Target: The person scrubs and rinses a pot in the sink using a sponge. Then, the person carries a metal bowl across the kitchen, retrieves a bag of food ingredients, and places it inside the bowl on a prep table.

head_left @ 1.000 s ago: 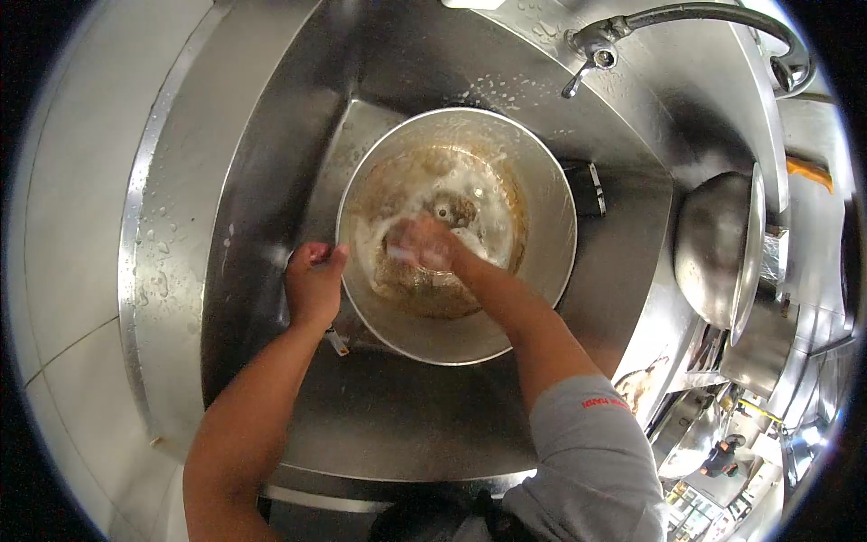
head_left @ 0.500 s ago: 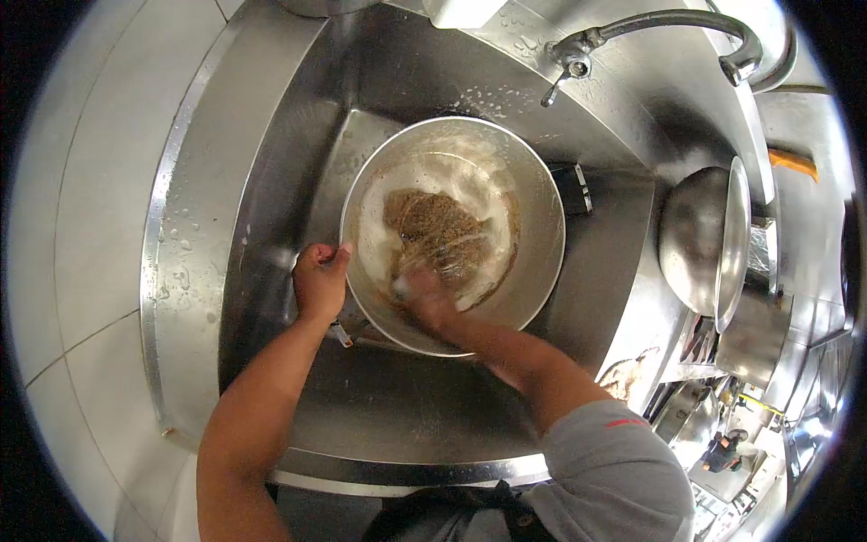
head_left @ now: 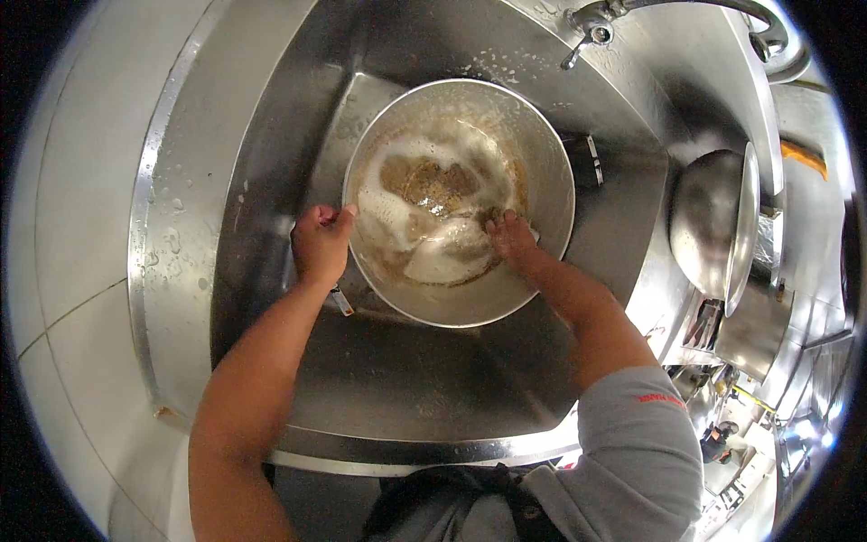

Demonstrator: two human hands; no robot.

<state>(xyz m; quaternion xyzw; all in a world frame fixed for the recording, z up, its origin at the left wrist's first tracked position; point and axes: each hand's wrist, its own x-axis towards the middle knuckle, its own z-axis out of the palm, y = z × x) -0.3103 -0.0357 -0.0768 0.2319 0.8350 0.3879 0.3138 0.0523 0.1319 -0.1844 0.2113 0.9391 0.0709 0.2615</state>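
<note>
Left hand [head_left: 321,246]: your fingers curled, thumb at pot [head_left: 548,185] rim; grip unclear.
Right hand [head_left: 513,237]: yours, inside pot; can't tell open or closed.
Pot: in sink [head_left: 406,388], foamy liquid [head_left: 384,212] inside.

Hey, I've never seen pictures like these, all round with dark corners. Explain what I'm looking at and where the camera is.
There's no machine here: these are a person's own two bare hands. Every picture comes from one camera worn on the head, looking forward and down.

A big metal pot sits in a metal sink, with foamy, brownish liquid inside. The left hand is at the pot's rim. The right hand reaches inside; something pale shows beside it, but I can't tell what, or whether it's held.

A tap is at the upper right, with a metal bowl below it.
</note>
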